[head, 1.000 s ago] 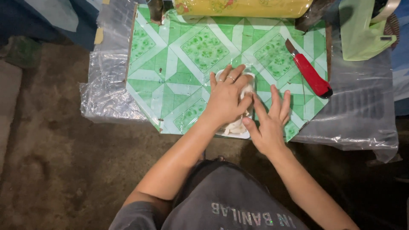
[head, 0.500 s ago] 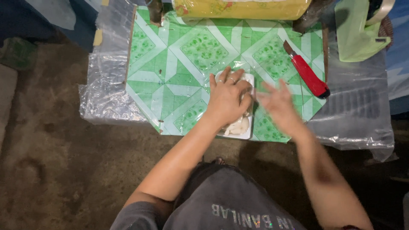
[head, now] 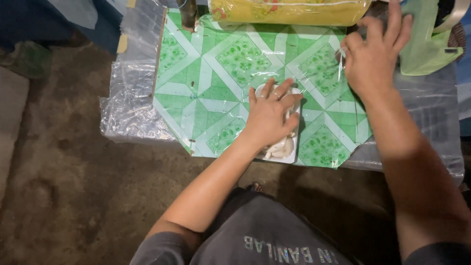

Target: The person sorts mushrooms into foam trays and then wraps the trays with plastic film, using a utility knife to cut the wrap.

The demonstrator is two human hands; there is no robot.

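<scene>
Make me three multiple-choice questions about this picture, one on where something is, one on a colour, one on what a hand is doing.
1. Where does the white foam tray lie?
A. on the green patterned board
B. on the floor
C. on the yellow roll

2. What colour is the bag at the far right of the table?
A. red
B. light green
C. black

3. What is the left hand doing?
A. hanging beside the table
B. holding a knife
C. pressing flat on the tray

Answers: 1 A, the tray sits near the board's front edge. 2 B, it is pale green beside the right hand. 3 C, the palm and spread fingers lie on top of it.
</scene>
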